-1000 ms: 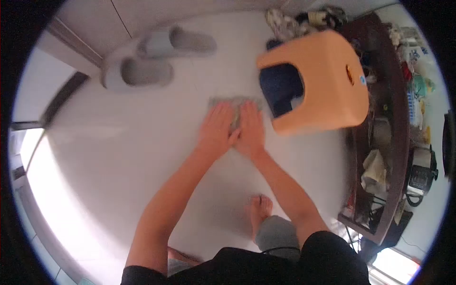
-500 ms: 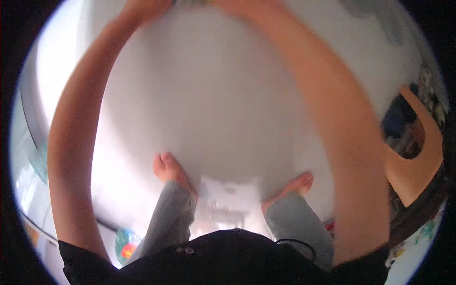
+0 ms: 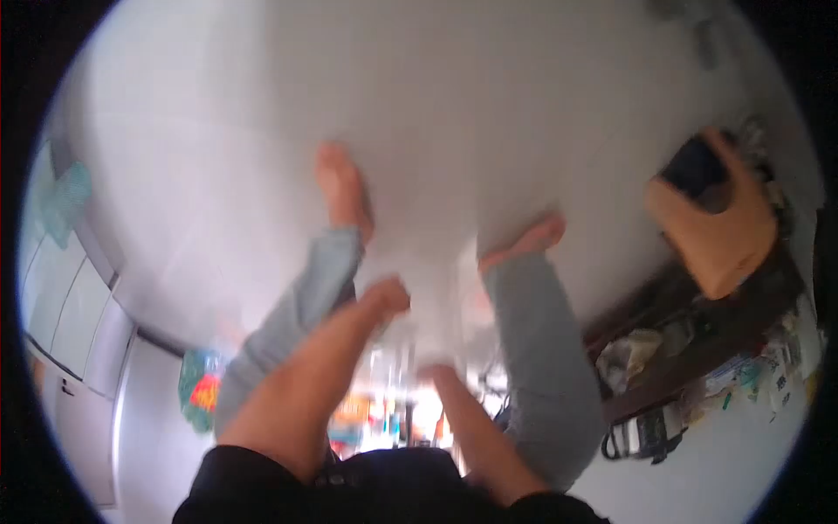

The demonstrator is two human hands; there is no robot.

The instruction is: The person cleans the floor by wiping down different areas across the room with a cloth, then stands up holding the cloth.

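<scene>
My left hand (image 3: pixel 389 295) is low between my legs, close to the left trouser leg (image 3: pixel 301 293). Its fingers look curled closed, and whatever they may hold is hidden and blurred. My right hand (image 3: pixel 432 375) is also between the legs, nearer my body and smeared by motion, so its fingers do not show clearly. The two hands are apart. Both bare feet, the left foot (image 3: pixel 343 185) and the right foot (image 3: pixel 534 237), stand wide on the pale floor (image 3: pixel 419 79).
A tan bag or chair-like object (image 3: pixel 724 240) with a large opening stands at the right, by a dark low shelf (image 3: pixel 672 341) with mixed items. A black-and-white boxy item (image 3: pixel 646 437) lies lower right. At the left are white cabinets (image 3: pixel 74 297) and a green-and-red bag (image 3: pixel 202 393).
Both arms have swung from far out in front back down between the legs. The view has shifted, so the feet appear higher and more of the room behind shows.
</scene>
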